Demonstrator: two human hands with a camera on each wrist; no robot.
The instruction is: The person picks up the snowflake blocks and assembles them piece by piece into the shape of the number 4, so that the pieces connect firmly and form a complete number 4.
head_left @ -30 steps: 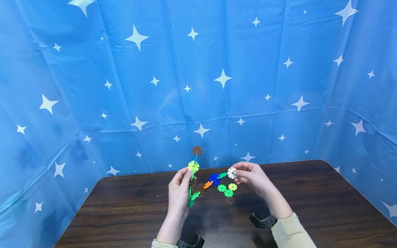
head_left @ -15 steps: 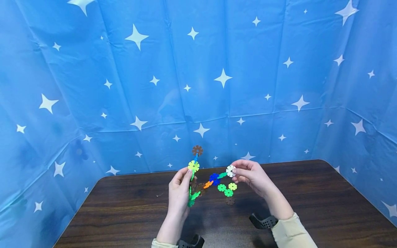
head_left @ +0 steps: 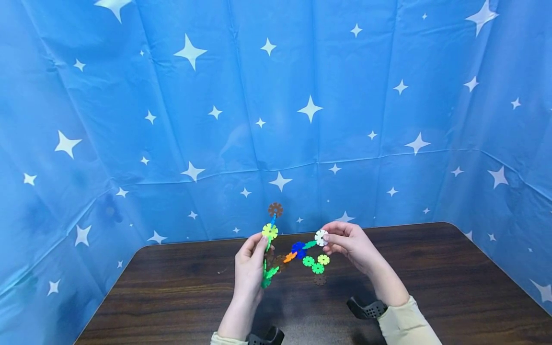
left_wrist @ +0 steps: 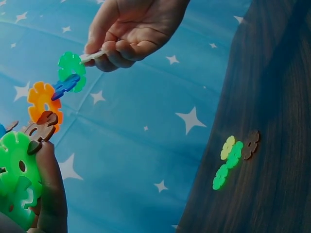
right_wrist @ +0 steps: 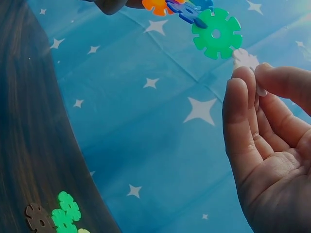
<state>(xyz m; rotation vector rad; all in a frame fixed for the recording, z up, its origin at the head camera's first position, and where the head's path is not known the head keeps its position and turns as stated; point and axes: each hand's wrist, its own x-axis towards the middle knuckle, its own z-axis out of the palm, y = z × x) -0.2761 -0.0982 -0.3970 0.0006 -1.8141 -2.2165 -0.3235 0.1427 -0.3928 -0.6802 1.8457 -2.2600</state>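
My left hand (head_left: 249,268) grips a chain of slotted, flower-shaped plastic discs above the table. Over its fingertips rise a yellow disc (head_left: 270,231), a light blue one and a brown disc (head_left: 275,209); green discs (left_wrist: 20,162) lie against the palm side. To the right the chain runs through brown, an orange disc (head_left: 290,257), a dark blue disc (head_left: 299,249) and a teal-green disc (right_wrist: 216,33). Between thumb and fingers, my right hand (head_left: 351,244) pinches a white disc (head_left: 321,237), whose edge meets the teal-green one. The fingers partly cover the white disc.
Loose discs lie on the dark wooden table (head_left: 172,297) below the chain: two green discs (head_left: 317,268), a yellow disc (head_left: 323,259) and a brown disc (head_left: 320,279). A blue star-patterned curtain (head_left: 241,120) stands behind the table. Black bands (head_left: 365,308) circle both wrists.
The right hand has shifted slightly up and left with the white disc. The left hand's end of the chain has tipped a little to the right. The loose discs have stayed put.
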